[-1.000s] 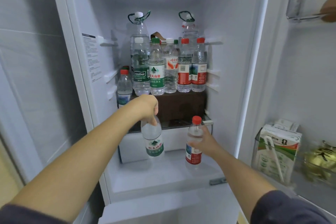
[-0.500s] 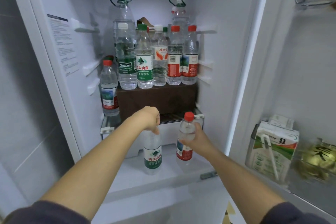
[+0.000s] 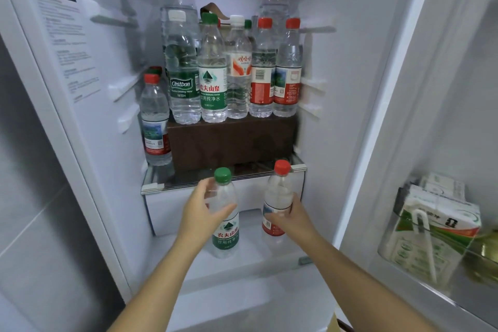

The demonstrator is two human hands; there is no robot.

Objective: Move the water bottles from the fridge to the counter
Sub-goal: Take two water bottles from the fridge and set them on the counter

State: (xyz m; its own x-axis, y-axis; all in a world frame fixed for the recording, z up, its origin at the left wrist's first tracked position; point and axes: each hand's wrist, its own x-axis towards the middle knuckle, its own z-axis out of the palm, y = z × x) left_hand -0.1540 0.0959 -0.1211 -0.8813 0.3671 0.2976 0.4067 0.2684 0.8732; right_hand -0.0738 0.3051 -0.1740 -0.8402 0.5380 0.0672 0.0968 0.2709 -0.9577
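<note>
My left hand (image 3: pixel 200 213) wraps the green-capped bottle (image 3: pixel 225 234) and my right hand (image 3: pixel 292 221) the red-capped bottle (image 3: pixel 279 191), mid-body grips that, I judge, let both lift out together, each upright low in the fridge (image 3: pixel 350 62), just in front of the glass shelf (image 3: pixel 151 188).

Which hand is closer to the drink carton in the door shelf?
Right. The right hand, gripping the red-capped bottle, is left of the drink carton; the left hand, on the green-capped bottle, is farther left.
</note>
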